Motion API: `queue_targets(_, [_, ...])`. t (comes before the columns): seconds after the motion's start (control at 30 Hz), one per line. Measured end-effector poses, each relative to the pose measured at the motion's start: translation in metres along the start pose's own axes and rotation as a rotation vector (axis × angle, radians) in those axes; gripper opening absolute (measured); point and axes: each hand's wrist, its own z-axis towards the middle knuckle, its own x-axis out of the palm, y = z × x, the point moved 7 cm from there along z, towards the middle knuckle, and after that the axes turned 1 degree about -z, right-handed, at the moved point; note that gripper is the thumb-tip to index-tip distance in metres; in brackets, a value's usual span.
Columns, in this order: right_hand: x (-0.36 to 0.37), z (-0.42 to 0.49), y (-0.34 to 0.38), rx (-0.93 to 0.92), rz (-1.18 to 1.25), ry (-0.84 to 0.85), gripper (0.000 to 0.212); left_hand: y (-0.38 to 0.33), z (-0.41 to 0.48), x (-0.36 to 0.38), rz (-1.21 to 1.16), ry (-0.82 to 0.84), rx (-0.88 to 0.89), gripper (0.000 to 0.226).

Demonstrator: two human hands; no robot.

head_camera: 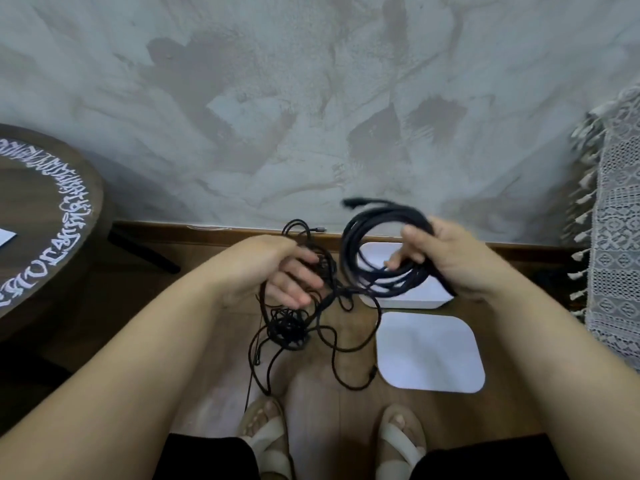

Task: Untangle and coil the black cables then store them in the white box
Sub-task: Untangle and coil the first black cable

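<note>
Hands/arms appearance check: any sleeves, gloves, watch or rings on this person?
No sleeves show: left forearm and right forearm are bare to the frame edge. Left hand and right hand have no gloves, watch or bracelet visible. Rings on the fingers: too blurred to tell.

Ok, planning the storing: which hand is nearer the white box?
Right. The right hand, gripping the coiled cable, is over the white box; the left hand holds tangled cable left of it.
</note>
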Motion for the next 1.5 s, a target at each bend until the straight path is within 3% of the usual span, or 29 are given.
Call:
queue_targets(0.2, [-0.053,0.006,-0.002,-0.054,0.325,-0.424,0.031,0.030,-0.021,0.041,0.781,0.526,-0.142,0.022])
queue_targets(0.27, [-0.057,0.007,-0.005,-0.043,0.330,-0.481,0.030,0.034,-0.022,0.050,0.970,0.583,-0.106,0.025])
queue_targets(0.33, [-0.052,0.008,-0.008,-0.004,0.297,-0.453,0.029,0.027,-0.015,0.049,0.996,0.451,-0.042,0.030])
queue_targets(0.4, [-0.040,0.009,-0.010,0.041,0.210,-0.375,0.030,0.006,-0.005,0.036,0.898,0.152,0.095,0.026])
queue_targets(0.5, [-0.012,0.007,-0.003,0.056,-0.077,-0.192,0.022,-0.024,-0.007,0.011,0.451,-0.301,0.276,0.015])
queue_targets(0.57, [0.010,0.005,0.002,0.043,-0.241,-0.022,0.013,-0.037,-0.013,0.004,0.336,-0.497,0.369,0.020])
queue_targets(0.63, [0.028,0.001,0.007,0.025,-0.361,0.121,0.010,-0.044,-0.016,0.011,0.370,-0.483,0.451,0.043])
queue_targets(0.7, [0.039,-0.003,0.014,-0.004,-0.414,0.207,0.012,-0.046,-0.013,0.026,0.441,-0.314,0.475,0.061])
queue_targets(0.8, [0.039,-0.006,0.026,-0.019,-0.317,0.212,0.021,-0.045,-0.012,0.038,0.418,-0.081,0.457,0.047])
queue_targets(0.9, [0.031,-0.005,0.039,-0.013,-0.192,0.137,0.047,-0.056,-0.017,0.037,0.271,-0.049,0.482,0.038])
queue_targets(0.97, [0.030,-0.004,0.047,-0.025,-0.113,0.077,0.048,-0.061,-0.020,0.039,0.029,-0.031,0.446,0.029])
queue_targets(1.03, [0.028,0.000,0.054,-0.042,-0.065,-0.001,0.036,-0.064,-0.020,0.044,-0.291,-0.005,0.374,0.021])
queue_targets(1.17, [0.015,-0.004,0.053,0.003,-0.200,-0.102,0.028,-0.068,-0.015,0.039,-0.630,-0.087,0.291,0.024])
queue_targets(1.33, [0.005,-0.023,0.008,0.128,-0.512,0.064,0.027,-0.061,-0.013,0.009,-0.922,-0.200,0.310,0.033])
queue_targets(1.5, [0.001,-0.010,-0.054,0.362,-0.332,0.070,0.016,-0.043,-0.008,-0.013,-1.143,-0.325,0.279,0.035])
